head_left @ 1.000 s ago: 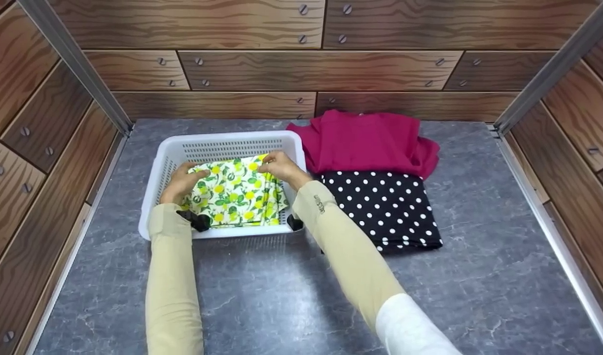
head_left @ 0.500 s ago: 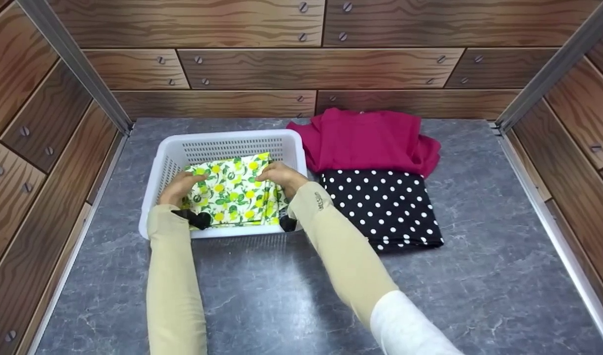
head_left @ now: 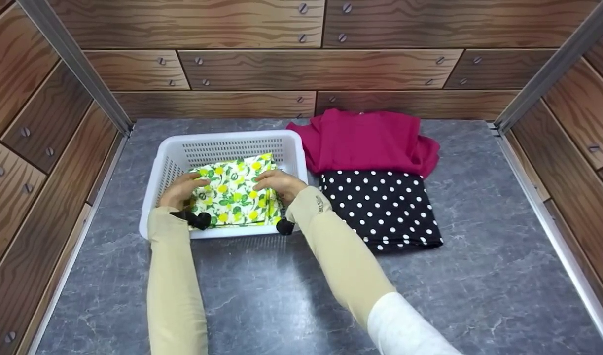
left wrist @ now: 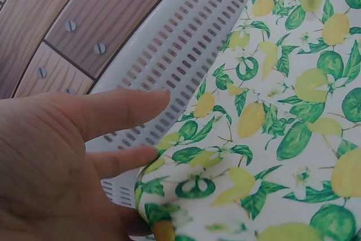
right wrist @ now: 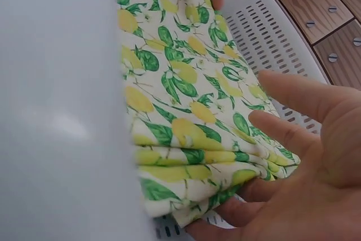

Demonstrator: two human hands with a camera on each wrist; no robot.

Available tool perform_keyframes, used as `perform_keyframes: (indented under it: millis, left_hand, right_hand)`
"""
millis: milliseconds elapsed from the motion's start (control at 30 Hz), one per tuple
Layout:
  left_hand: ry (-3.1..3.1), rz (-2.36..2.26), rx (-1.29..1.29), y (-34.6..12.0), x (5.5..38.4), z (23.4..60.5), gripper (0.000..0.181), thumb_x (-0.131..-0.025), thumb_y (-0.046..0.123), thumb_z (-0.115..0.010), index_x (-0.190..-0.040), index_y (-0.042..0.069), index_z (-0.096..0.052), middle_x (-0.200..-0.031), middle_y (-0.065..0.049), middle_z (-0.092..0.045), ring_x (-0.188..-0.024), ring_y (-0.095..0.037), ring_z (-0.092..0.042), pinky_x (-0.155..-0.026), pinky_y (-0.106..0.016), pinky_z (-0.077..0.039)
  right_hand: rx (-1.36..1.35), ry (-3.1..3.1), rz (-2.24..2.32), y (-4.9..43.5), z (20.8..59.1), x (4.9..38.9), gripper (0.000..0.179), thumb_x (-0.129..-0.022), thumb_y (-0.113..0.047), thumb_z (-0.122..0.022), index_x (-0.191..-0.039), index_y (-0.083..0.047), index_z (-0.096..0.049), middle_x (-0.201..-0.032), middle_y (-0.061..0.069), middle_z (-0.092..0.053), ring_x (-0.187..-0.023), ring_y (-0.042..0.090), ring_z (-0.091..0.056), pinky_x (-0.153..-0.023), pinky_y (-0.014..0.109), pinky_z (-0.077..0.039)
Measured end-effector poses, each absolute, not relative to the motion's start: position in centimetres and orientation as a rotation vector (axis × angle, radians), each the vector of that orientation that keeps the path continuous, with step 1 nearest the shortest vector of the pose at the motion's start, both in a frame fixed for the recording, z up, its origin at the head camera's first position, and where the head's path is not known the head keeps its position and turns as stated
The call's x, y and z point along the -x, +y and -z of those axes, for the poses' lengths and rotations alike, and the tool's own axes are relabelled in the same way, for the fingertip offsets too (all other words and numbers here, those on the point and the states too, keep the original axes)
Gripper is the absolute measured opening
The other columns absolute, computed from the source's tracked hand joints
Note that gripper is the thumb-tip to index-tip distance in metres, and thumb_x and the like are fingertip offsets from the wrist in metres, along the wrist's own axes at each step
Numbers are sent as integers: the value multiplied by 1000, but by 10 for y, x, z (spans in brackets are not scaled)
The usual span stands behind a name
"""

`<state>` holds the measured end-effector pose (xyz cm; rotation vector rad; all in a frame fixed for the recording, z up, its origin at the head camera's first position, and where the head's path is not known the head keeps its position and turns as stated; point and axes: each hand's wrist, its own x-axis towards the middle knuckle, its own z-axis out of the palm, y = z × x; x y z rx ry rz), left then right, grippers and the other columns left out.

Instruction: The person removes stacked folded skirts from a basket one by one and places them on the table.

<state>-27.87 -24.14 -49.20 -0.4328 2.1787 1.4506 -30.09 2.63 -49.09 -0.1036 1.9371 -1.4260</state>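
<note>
A folded lemon-print cloth (head_left: 234, 192), white with yellow lemons and green leaves, lies inside a white plastic basket (head_left: 232, 135) with slotted walls. My left hand (head_left: 180, 190) is at the cloth's left edge; the left wrist view shows the fingers (left wrist: 127, 160) extended, tips against that edge. At the opposite side is my right hand (head_left: 284, 183). In the right wrist view its upper fingers (right wrist: 290, 86) spread loosely over the cloth's layered edge, while the lower fingers (right wrist: 242, 210) reach beneath the folds, tips partly hidden. Neither hand pinches the cloth.
Right of the basket, a folded black cloth (head_left: 380, 207) with white dots lies in front of a crimson garment (head_left: 368, 140) that touches or overlaps the basket's edge in this view. Wood-print panels (head_left: 321, 69) with metal corner posts enclose the grey marbled surface (head_left: 262, 296).
My right hand has come down from the cloth's far right corner along its right edge, towards me. The left hand has shifted slightly nearer. Cloth and basket stay nearly in place.
</note>
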Motion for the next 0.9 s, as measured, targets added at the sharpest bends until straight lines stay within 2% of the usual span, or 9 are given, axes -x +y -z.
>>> perform_keyframes:
  millis: [100,233,333,400,467,533,667,767,900]
  left_hand:
    - [2176,-1442,372,-240,280,493,69,-105,28,-54,-163,10,-21,-164,-20,-20,-108,-28,-50,-83,-38,-44]
    - [2180,-1419,296,-238,282,494,63,-105,26,-55,-160,9,-30,-155,-21,-36,-59,-12,-36,-58,-28,-36]
    - [2184,-1427,268,-236,283,496,61,-104,21,-57,-158,6,-33,-130,-14,-57,-49,-9,-28,-52,-27,-33]
    - [2193,-1424,259,-235,283,496,62,-103,17,-59,-158,5,-33,-101,-5,-63,-49,-9,-27,-53,-27,-33]
    - [2199,-1419,256,-236,283,496,64,-102,13,-59,-159,6,-31,-74,3,-53,-49,-9,-27,-53,-28,-32]
    - [2202,-1415,258,-236,282,496,66,-101,10,-60,-160,7,-30,-61,7,-40,-51,-10,-28,-54,-29,-31]
    - [2208,-1404,262,-237,281,495,67,-100,7,-59,-160,10,-30,-59,6,-34,-53,-11,-28,-54,-29,-29]
    - [2235,-1395,259,-238,281,493,67,-100,5,-59,-160,12,-31,-63,4,-35,-52,-12,-27,-53,-29,-28]
    - [2284,-1429,242,-238,281,486,67,-99,1,-57,-160,12,-33,-109,-9,-58,-52,-12,-26,-52,-29,-28]
  right_hand:
    - [118,1932,1426,24,494,299,54,-99,-10,-61,-151,-4,-47,-162,15,-31,-144,33,-32,-111,42,-36]
    - [151,1991,1401,22,497,297,54,-98,-4,-62,-150,-1,-47,-159,17,-36,-136,29,-42,-91,30,-44]
    - [159,2057,1378,23,499,296,53,-97,2,-60,-148,1,-49,-156,18,-40,-97,16,-59,-72,25,-45]
    - [147,2071,1388,23,499,296,53,-96,6,-58,-148,3,-48,-152,21,-45,-64,10,-46,-59,24,-38]
    - [133,2086,1388,22,500,296,54,-95,10,-56,-148,2,-49,-148,20,-48,-51,9,-24,-53,25,-28]
    - [115,2104,1388,21,500,297,55,-93,13,-54,-147,1,-50,-134,18,-57,-48,8,-18,-49,25,-25]
    - [73,2142,1371,22,500,298,57,-92,15,-53,-146,-3,-54,-131,14,-58,-47,9,-16,-45,24,-23]
    - [79,2151,1346,24,498,300,58,-92,14,-53,-147,-7,-54,-147,16,-51,-46,9,-15,-44,24,-22]
    - [116,2168,1352,27,488,303,61,-91,14,-54,-147,-10,-55,-146,15,-53,-46,9,-16,-43,24,-21]
